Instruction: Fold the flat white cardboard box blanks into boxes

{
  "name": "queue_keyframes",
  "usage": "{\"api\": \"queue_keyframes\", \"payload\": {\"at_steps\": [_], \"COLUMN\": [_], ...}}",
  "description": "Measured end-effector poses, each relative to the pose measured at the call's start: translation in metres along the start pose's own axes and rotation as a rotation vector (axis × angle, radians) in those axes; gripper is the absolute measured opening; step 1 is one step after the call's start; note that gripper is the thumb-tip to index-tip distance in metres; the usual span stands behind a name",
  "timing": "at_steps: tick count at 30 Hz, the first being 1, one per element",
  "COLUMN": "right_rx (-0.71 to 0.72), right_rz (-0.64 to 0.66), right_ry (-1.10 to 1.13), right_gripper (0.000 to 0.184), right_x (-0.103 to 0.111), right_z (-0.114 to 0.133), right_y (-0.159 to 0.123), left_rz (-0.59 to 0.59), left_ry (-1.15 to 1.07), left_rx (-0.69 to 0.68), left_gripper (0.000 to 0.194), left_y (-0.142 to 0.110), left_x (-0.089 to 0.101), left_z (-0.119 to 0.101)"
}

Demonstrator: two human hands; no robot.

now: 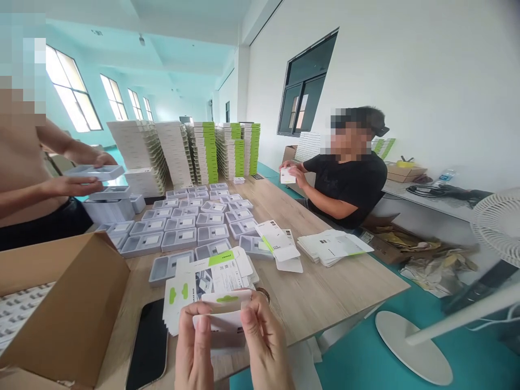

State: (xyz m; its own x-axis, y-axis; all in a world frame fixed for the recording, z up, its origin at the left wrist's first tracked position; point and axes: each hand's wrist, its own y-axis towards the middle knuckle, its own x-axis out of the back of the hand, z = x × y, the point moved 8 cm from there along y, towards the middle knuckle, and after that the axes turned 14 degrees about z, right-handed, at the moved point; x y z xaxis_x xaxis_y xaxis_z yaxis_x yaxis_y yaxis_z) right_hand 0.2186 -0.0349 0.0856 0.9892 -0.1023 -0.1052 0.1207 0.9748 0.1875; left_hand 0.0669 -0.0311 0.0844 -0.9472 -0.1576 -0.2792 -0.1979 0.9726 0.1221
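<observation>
My left hand [194, 346] and my right hand [264, 344] pinch a white card sleeve [223, 314] with a green mark between them, at the table's near edge. Its lower part is hidden by my fingers. Just beyond my left hand lies a loose pile of printed white cards [211, 281] with green accents, nearly touching the sleeve. Grey plastic trays [179, 233] with shallow recesses stand in rows farther along the wooden table [325, 287]. A black smartphone [148, 346] lies face-up to the left of my left hand.
An open cardboard box [65, 303] stands at near left. Tall stacks of white and green boxes [205, 151] rise at the table's far end. One person [345, 173] sits at the right handling a white card, and another [24, 162] holds a grey tray at left. A fan [498, 227] stands at right.
</observation>
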Motion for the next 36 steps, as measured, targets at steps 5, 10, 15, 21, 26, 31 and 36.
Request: {"api": "queue_keyframes", "payload": {"at_steps": [5,10,15,21,26,31,36], "right_rx": [0.106,0.043,0.083,0.047,0.065,0.119,0.142], "right_rz": [-0.088,-0.046,-0.028,-0.033,-0.125,-0.220,-0.277], "right_ry": [-0.017,0.071,0.064,0.143,0.182,0.240,0.217], "right_gripper": [0.052,0.049,0.048,0.043,0.025,0.016,0.015], "right_x": [-0.007,-0.013,-0.011,-0.010,-0.007,-0.008,-0.008], "right_z": [0.002,-0.012,-0.005,-0.021,-0.031,-0.028,-0.028], "right_y": [-0.004,0.000,0.008,0.012,0.009,0.010,0.009], "left_rz": [0.010,0.019,-0.035,-0.053,-0.074,-0.094,-0.126], "left_ry": [-0.248,-0.286,-0.269,-0.091,-0.115,-0.221,-0.244], "left_rx": [-0.023,-0.064,-0.046,-0.022,-0.049,-0.029,-0.014], "left_gripper": [0.047,0.039,0.042,0.051,0.052,0.048,0.030], "left_y": [0.018,0.022,0.019,0.007,0.003,0.009,0.011], "left_x": [0.020,0.030,0.027,0.000,-0.009,-0.008,-0.005], "left_z": [0.045,0.067,0.063,0.025,0.014,0.019,0.022]}}
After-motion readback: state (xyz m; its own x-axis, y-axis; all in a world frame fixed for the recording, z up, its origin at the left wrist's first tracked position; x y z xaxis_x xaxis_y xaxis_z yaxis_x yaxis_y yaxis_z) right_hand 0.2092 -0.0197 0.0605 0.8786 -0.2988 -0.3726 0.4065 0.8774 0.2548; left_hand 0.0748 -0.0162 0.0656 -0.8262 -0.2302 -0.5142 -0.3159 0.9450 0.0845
